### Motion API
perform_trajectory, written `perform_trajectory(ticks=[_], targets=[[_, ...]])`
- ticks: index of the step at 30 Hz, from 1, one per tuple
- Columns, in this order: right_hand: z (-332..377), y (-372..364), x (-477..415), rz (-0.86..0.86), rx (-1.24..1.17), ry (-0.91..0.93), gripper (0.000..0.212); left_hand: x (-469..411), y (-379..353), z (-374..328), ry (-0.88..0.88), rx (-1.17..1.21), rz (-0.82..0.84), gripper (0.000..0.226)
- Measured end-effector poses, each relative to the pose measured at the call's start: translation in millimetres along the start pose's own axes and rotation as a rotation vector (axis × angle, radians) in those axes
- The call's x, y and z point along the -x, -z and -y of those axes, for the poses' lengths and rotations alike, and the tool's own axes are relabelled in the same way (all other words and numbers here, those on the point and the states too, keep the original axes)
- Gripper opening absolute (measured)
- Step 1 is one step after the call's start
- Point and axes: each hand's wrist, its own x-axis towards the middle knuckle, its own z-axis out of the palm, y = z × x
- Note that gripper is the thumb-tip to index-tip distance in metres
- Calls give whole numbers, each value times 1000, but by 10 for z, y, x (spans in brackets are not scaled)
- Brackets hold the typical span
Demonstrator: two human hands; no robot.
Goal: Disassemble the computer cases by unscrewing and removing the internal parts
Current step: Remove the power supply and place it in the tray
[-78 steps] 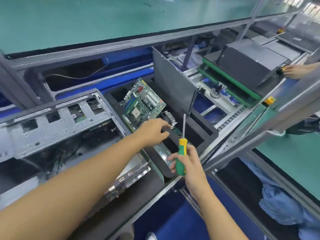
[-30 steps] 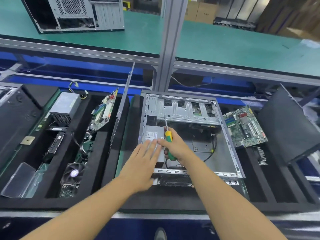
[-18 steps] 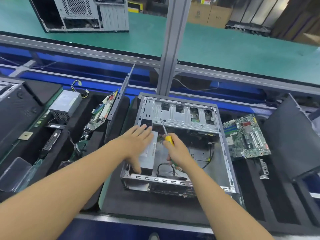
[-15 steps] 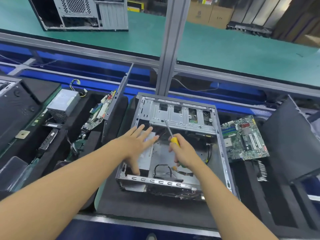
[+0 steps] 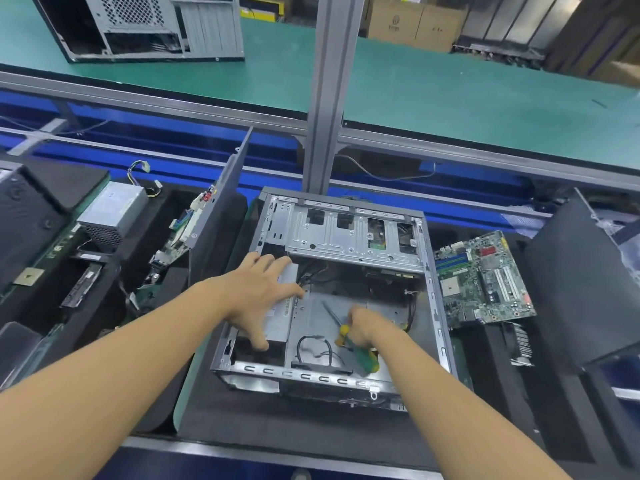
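An open grey computer case (image 5: 349, 237) lies on its side on black foam before me. My left hand (image 5: 258, 296) rests with spread fingers on the silver power supply (image 5: 284, 313) in the case's left half, the thumb reaching down over its near end. My right hand (image 5: 369, 327) is low inside the case and grips a screwdriver with a green and yellow handle (image 5: 360, 355), its shaft pointing up and to the left. A black cable loop (image 5: 313, 349) lies on the case floor between my hands.
A removed green motherboard (image 5: 483, 278) lies right of the case, a black panel (image 5: 585, 282) beyond it. On the left sit a loose power supply (image 5: 112, 209), another board (image 5: 183, 237) and an upright grey side panel (image 5: 221, 202). A grey post (image 5: 329, 91) rises behind; another empty case (image 5: 145, 26) stands on the far green table.
My view swung from the right tray to this case. My left hand settled on the power supply. My right hand dropped lower in the case, with the screwdriver now tilted flatter.
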Motion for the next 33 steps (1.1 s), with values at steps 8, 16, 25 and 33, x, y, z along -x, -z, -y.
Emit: perform_trajectory(ticks=[8, 16, 25, 33], targets=[[476, -36, 338, 46, -623, 534, 97, 17, -14, 34, 2, -19, -40, 118], [568, -6, 197, -156, -274, 708, 152, 3, -98, 80, -5, 34, -100, 120], [629, -48, 175, -158, -351, 721, 145, -32, -117, 95, -15, 37, -95, 127], [437, 0, 252, -217, -320, 732, 144, -39, -87, -52, -63, 44, -169, 124]])
